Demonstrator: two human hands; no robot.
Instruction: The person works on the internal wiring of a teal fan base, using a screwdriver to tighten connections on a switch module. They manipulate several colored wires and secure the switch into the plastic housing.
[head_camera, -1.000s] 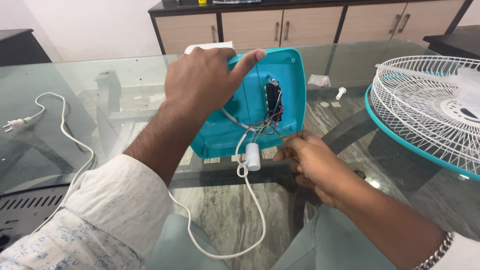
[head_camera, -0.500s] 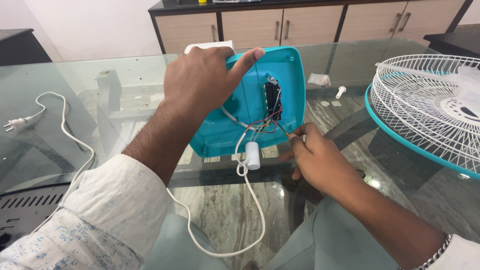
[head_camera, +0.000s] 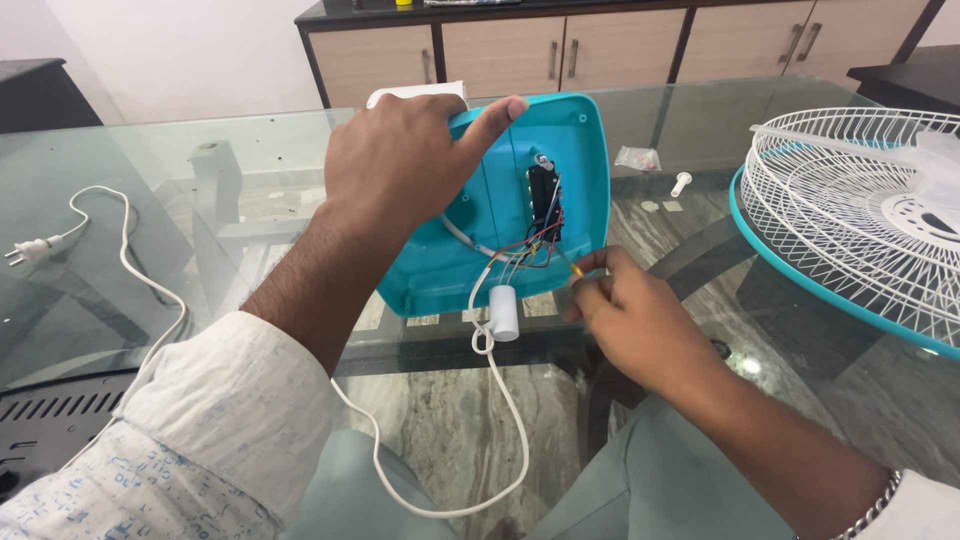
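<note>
Left hand (head_camera: 405, 165) grips the upper edge of a turquoise fan base cover (head_camera: 560, 150), fingers curled over the far side and the thumb stretched flat along its top rim, holding the cover tilted up on edge over the glass table (head_camera: 150, 130). Just right of that thumb, inside the cover, sits a black switch block (head_camera: 542, 200) with thin red and pale wires (head_camera: 525, 250) running down from it. Right hand (head_camera: 640, 320) is lower and to the right of the left, fingertips pinched shut on the end of one of those wires at the cover's lower right edge. Just left of the right hand's fingertips hangs a small white capacitor (head_camera: 505, 312), with a white power cord (head_camera: 500, 440) looping down below both hands and away to a plug (head_camera: 30, 250) far left of the left forearm. Well to the right of the right hand lies a white fan grille (head_camera: 860, 210) with a turquoise rim. Beyond the right hand, on the glass, sit a small plastic bag (head_camera: 638, 158) and a white peg (head_camera: 681, 183).
</note>
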